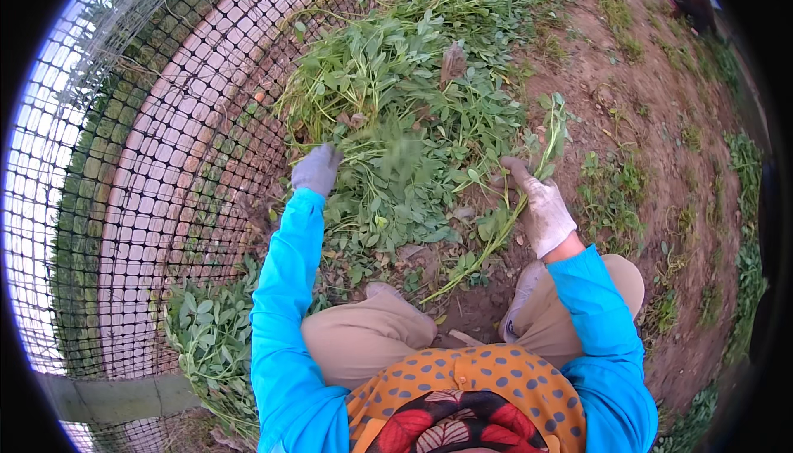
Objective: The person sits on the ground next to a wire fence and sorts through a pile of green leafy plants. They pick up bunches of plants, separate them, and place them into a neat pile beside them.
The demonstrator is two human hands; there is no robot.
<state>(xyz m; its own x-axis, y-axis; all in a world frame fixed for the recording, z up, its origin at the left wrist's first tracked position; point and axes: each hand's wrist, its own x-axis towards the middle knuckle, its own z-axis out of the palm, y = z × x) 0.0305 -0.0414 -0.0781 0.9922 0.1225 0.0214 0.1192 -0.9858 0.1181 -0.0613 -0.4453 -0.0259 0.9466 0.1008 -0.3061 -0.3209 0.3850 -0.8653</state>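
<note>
In a grey glove, my left hand (316, 170) is closed around leafy green stems (356, 154) at the left edge of a plant heap. Their leafy ends blur over the heap. My right hand (540, 205), in a soiled pale glove, grips a few long green stems (494, 243). These slant from low near my feet up past the fingers to a leafy top. Between and beyond both hands spreads the heap of cut leafy plants (396, 205). Part of the right fingers is hidden among leaves.
Black plastic mesh fencing (204, 137) curves along the left, with a post (124, 396) low down. More leafy plants (210, 329) lie beside my left arm. Bare soil (619, 81) with scattered weeds stretches right. Another person (691, 4) is at the far upper right.
</note>
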